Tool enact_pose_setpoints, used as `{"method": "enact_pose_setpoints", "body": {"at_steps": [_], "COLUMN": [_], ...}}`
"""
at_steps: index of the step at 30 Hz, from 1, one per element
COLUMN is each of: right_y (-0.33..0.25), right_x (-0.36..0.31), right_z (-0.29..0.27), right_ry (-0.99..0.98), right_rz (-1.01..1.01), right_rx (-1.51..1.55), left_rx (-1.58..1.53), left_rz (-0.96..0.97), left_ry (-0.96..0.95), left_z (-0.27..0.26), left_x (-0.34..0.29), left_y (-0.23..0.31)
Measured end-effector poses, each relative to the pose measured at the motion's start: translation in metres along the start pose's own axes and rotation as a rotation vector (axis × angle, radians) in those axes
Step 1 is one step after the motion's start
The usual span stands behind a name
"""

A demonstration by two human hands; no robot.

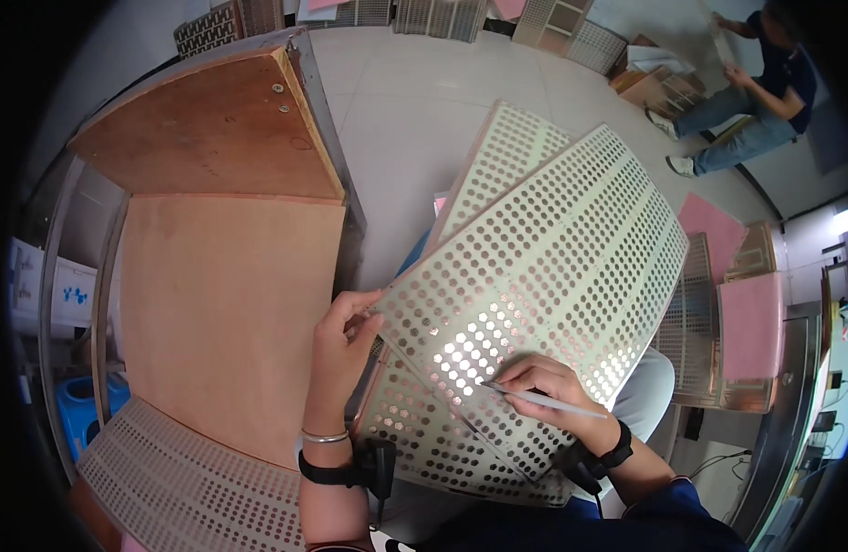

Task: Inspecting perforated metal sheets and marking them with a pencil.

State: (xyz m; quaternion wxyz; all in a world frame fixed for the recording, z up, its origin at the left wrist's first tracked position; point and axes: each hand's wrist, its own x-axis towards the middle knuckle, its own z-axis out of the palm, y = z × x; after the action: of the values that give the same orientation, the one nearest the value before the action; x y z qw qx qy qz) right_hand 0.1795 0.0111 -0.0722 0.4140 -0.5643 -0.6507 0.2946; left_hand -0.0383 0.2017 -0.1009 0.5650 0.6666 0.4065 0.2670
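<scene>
A pale green panel (550, 241), covered in rows of small shiny metal pads, lies tilted across my lap. Beneath it, turned at an angle, a second similar panel (396, 391) shows at the lower left and far side. My left hand (344, 324) pinches the upper panel's left corner between thumb and fingers. Closed around a slim whitish pen-like tool (557, 403), my right hand (545, 379) rests over the near part of the upper panel. The tool's tip is at or just above the brightly lit pads; contact cannot be made out.
To my left stands a wooden box-like stand (230, 304), its raised board (221, 129) behind. Another dotted panel (198, 474) leans at its near side. Stacked panels and pink sheets (750, 327) stand at right. A seated person (764, 101) holds a panel at the far right.
</scene>
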Motion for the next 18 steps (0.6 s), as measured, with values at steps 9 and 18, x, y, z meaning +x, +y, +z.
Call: {"method": "enact_pose_setpoints", "body": {"at_steps": [9, 18], "right_y": [0.0015, 0.0001], "right_x": [-0.0004, 0.0016], "right_z": [-0.0015, -0.0010], "right_ry": [-0.018, -0.047], "right_rz": [0.036, 0.019], "right_rx": [0.115, 0.157], "left_rx": [-0.056, -0.051], "left_rz": [0.022, 0.008], "left_ry": [0.021, 0.028], "left_z": [0.0007, 0.0007], "left_x": [0.0014, 0.0009], "left_y": [0.0011, 0.0028]}}
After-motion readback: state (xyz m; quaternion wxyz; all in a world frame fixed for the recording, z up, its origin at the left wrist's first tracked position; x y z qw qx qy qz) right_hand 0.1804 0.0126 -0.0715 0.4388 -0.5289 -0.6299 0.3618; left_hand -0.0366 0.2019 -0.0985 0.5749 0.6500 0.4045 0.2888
